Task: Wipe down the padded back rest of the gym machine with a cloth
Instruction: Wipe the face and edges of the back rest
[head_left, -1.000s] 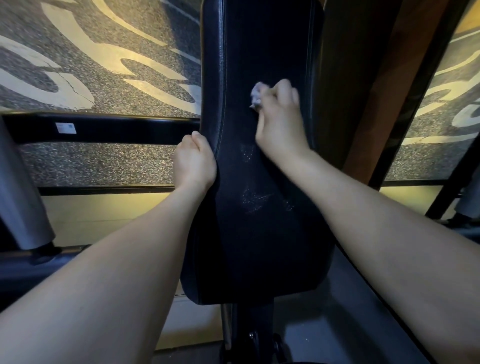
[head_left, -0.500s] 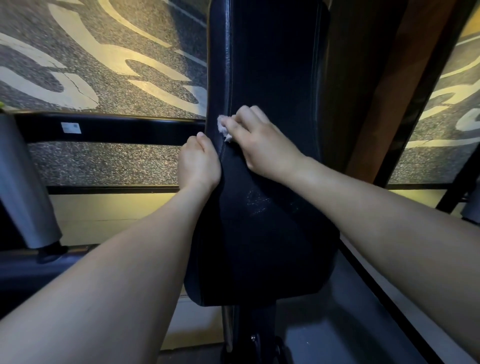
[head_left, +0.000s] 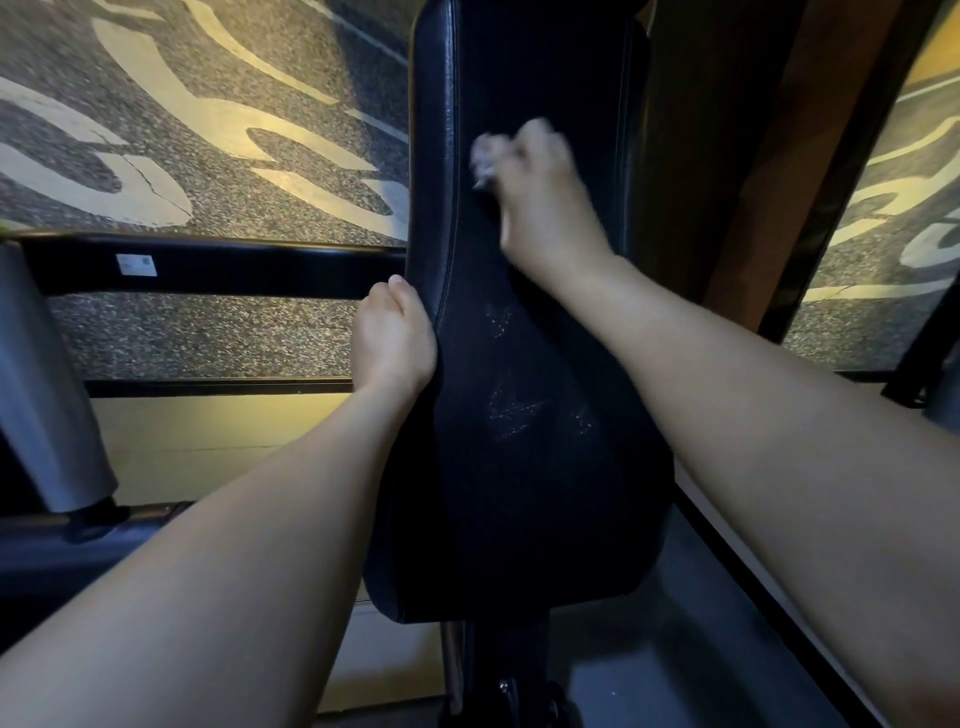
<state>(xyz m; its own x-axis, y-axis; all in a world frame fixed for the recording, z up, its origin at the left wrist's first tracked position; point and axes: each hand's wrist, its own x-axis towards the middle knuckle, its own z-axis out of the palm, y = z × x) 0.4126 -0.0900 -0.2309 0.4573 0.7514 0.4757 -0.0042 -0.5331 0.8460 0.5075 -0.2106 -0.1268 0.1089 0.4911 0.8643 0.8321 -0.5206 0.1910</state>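
Observation:
The black padded back rest (head_left: 519, 493) fills the middle of the view, narrow at the top and wider below, with faint pale scuff marks near its centre. My right hand (head_left: 545, 208) is shut on a small whitish cloth (head_left: 485, 156) and presses it against the upper part of the pad; hand and cloth are blurred by motion. My left hand (head_left: 397, 343) grips the pad's left edge at mid height, fingers wrapped behind it and thumb up.
A black frame bar (head_left: 208, 265) runs across on the left behind the pad. A grey cylindrical post (head_left: 47, 395) stands at far left. Speckled flooring with yellow shapes (head_left: 208, 130) lies beyond. A brown panel (head_left: 753, 156) rises right of the pad.
My right hand with the cloth swept from the pad's upper middle down to its left edge, then back up and right to the upper middle. My left hand kept its grip.

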